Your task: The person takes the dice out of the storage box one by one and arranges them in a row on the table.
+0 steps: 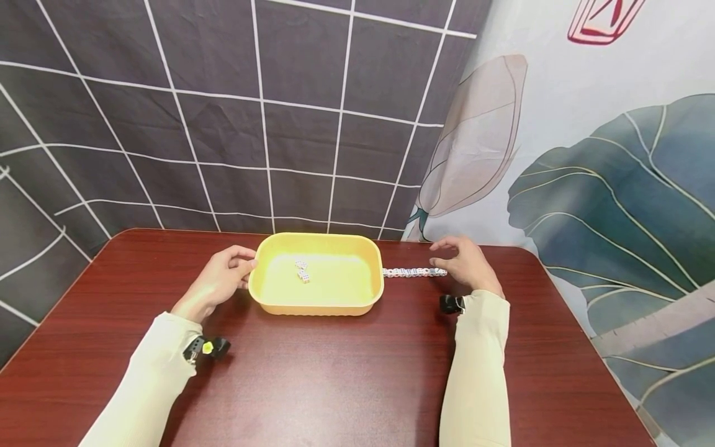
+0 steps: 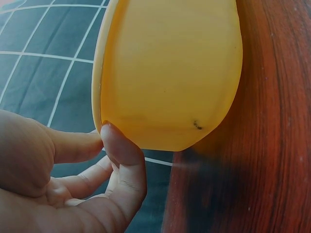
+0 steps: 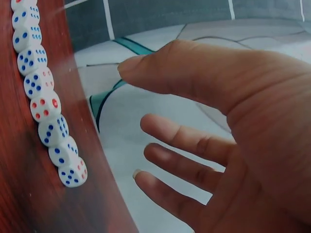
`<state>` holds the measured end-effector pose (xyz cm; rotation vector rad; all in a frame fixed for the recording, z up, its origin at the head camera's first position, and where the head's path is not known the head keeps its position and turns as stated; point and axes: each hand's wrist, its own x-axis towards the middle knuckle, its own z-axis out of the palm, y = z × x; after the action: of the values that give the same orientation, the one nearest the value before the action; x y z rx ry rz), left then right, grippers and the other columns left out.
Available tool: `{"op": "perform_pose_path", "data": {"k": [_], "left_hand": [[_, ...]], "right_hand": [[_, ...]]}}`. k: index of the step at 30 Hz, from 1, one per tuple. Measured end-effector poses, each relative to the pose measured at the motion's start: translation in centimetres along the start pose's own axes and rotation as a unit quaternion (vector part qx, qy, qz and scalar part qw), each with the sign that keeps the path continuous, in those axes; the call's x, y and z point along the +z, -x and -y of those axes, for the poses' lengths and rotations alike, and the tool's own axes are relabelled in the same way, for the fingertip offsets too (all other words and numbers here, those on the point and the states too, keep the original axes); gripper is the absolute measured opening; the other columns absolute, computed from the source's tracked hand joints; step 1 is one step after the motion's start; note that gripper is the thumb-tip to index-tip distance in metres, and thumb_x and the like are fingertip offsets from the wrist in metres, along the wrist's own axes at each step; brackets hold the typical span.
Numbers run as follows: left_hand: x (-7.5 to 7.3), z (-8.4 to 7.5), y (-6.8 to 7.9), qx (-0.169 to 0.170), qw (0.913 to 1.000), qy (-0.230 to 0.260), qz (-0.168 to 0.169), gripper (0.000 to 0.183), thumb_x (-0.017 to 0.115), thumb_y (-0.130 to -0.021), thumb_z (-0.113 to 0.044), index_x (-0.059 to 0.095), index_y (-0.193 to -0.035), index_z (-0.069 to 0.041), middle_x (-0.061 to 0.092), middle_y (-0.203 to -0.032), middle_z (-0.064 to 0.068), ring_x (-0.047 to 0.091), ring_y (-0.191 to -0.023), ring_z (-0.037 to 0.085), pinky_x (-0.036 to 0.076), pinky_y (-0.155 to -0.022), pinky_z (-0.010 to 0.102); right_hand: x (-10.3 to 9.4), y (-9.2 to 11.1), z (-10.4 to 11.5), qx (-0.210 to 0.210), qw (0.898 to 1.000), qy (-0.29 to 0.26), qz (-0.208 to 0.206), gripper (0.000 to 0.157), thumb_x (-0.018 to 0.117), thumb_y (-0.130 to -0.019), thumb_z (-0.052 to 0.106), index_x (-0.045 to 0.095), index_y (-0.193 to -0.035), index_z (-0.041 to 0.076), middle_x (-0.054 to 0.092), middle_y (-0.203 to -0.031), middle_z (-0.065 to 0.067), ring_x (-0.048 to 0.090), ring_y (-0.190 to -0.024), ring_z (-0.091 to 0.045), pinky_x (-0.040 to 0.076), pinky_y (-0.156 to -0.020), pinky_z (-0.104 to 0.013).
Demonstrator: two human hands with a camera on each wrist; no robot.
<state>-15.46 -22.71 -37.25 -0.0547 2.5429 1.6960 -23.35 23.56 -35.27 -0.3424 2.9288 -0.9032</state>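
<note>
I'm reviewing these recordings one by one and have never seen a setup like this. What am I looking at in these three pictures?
There is no robot here: a person works with two bare hands. The wide picture comes from a camera worn on the head, looking forward and down. The other two come from cameras on the wrists, each watching its own hand.

On the reddish-brown table stands a yellow tray with a couple of dice inside. A straight row of white dice runs along the tabletop to the right of it.

The left hand pinches the tray at its left end. The right hand holds nothing; its thumb and fingers are apart, near the outer end of the row.
</note>
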Motion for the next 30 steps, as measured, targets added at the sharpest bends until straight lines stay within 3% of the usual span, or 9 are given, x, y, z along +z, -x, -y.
{"op": "perform_pose_path", "data": {"k": [5,10,21,30], "left_hand": [[0.0,0.0,0.0,-0.001,1.0,0.002,0.002,0.035,0.053,-0.104,-0.007,0.05,-0.133,0.012,0.065,-0.097,0.017,0.059,-0.069,0.007,0.057,-0.066,0.022],[0.0,-0.2,0.0,-0.002,1.0,0.007,0.005,0.034,0.052,-0.104,-0.005,0.049,-0.132,0.013,0.065,-0.096,0.016,0.059,-0.069,0.006,0.057,-0.066,0.022],[0.0,-0.2,0.0,-0.003,1.0,0.007,0.004,0.034,0.052,-0.104,-0.006,0.049,-0.132,0.013,0.065,-0.096,0.014,0.059,-0.069,0.007,0.057,-0.066,0.022],[0.1,-0.1,-0.1,-0.003,1.0,0.004,0.003,0.035,0.053,-0.104,-0.007,0.049,-0.133,0.012,0.065,-0.096,0.014,0.059,-0.069,0.007,0.057,-0.066,0.022]], "right_hand": [[0.2,-0.2,0.9,-0.019,1.0,-0.007,0.003,0.034,0.071,-0.093,0.017,0.069,-0.124,0.005,0.06,-0.136,-0.021,0.059,-0.119,-0.04,0.047,-0.104,-0.056],[0.5,-0.5,1.8,-0.042,0.999,-0.008,-0.004,0.033,0.072,-0.093,0.016,0.069,-0.123,0.005,0.063,-0.133,-0.019,0.055,-0.127,-0.039,0.046,-0.108,-0.055],[1.5,-1.3,4.2,-0.077,0.995,-0.063,0.017,0.032,0.074,-0.09,0.014,0.069,-0.121,0.004,0.065,-0.128,-0.022,0.059,-0.126,-0.04,0.049,-0.107,-0.054],[2.7,-1.9,6.1,-0.091,0.993,-0.075,0.026,0.033,0.074,-0.091,0.014,0.068,-0.123,0.006,0.064,-0.127,-0.017,0.06,-0.124,-0.041,0.051,-0.106,-0.053]]}}
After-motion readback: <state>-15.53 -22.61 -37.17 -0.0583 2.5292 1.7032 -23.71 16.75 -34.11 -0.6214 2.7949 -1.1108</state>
